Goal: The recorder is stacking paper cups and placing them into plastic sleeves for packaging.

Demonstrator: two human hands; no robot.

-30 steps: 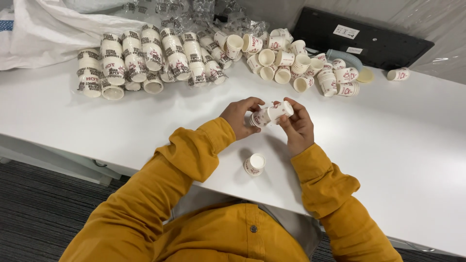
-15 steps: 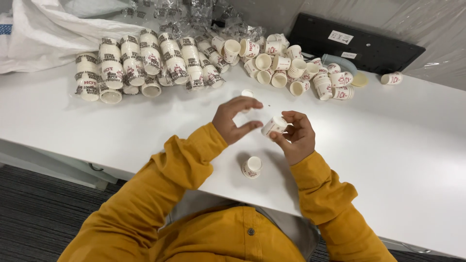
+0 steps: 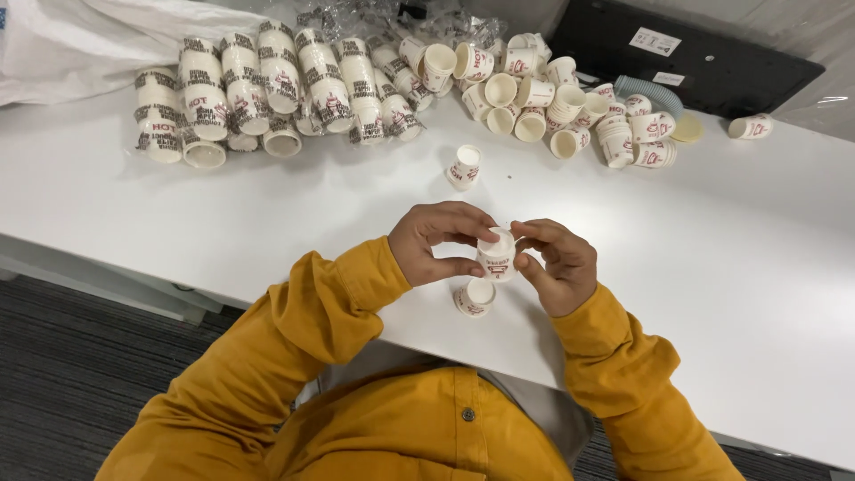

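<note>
Centre of frame: small white paper cup with red print [image 3: 497, 254] held above the white table [image 3: 766, 258], pinched between both hands. Left hand [image 3: 435, 242] curled narrow, thumb and fingers closed on the cup's side; right hand [image 3: 554, 264] likewise narrow, fingertips on the rim. Just below, a second small white paper cup [image 3: 475, 297] lying on the table edge. A third single cup [image 3: 465, 167] standing above centre. Wrapped sleeves of stacked cups [image 3: 267, 89] upper left; loose cups [image 3: 552, 98] upper centre.

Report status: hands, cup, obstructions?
Left hand and right hand both gripping small white printed paper cup. Another cup on table just below. Nothing blocking.
</note>
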